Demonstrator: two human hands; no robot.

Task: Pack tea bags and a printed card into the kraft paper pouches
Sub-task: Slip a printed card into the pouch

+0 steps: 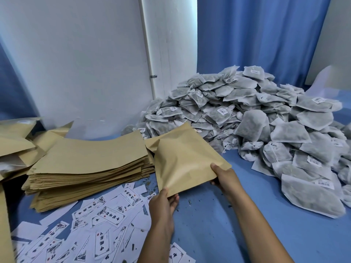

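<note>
A kraft paper pouch (186, 160) is held up over the blue table, tilted, between both hands. My left hand (164, 207) pinches its near bottom corner. My right hand (224, 177) grips its right corner, thumb on top. A thick stack of flat kraft pouches (89, 164) lies to the left. Printed white cards (98, 221) with black characters are scattered at the front left. A big heap of grey tea bags (256, 118) with strings and labels fills the right side.
More kraft pouches (15, 141) lie loose at the far left edge. A white wall panel (91, 59) and blue curtains (256, 35) stand behind. Bare blue table (218, 215) with tea crumbs lies between the cards and the tea bag heap.
</note>
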